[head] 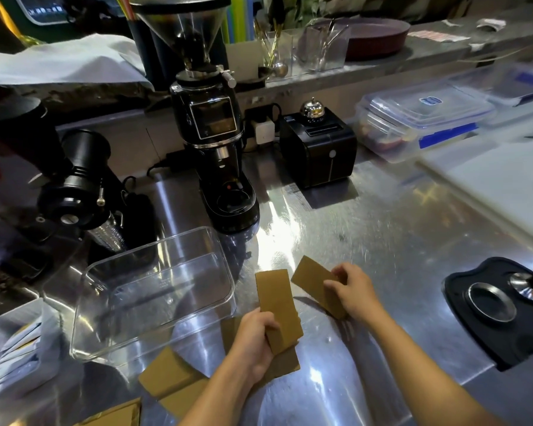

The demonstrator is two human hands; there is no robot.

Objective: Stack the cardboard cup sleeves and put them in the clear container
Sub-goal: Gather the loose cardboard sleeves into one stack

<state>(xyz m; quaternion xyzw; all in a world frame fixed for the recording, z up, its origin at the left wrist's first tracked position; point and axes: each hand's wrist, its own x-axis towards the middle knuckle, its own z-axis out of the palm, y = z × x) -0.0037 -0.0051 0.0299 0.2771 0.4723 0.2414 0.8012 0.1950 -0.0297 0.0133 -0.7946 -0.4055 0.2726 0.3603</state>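
Observation:
My left hand [254, 342] grips a flat brown cardboard cup sleeve [276, 299] held upright above the steel counter. My right hand [353, 290] holds a second sleeve [313, 279] just to the right of it, tilted, with its lower end near the counter. More sleeves lie flat on the counter below my left forearm, one [170, 373] at the front left and another [285, 365] partly under my left hand. The clear container [154, 295] stands empty to the left of both hands.
A black coffee grinder [213, 142] stands behind the container, with another grinder [74, 182] to its left. A black box with a bell [319, 149] and lidded plastic tubs [419, 121] sit at the back right. A black tamping mat [499, 305] lies at the right.

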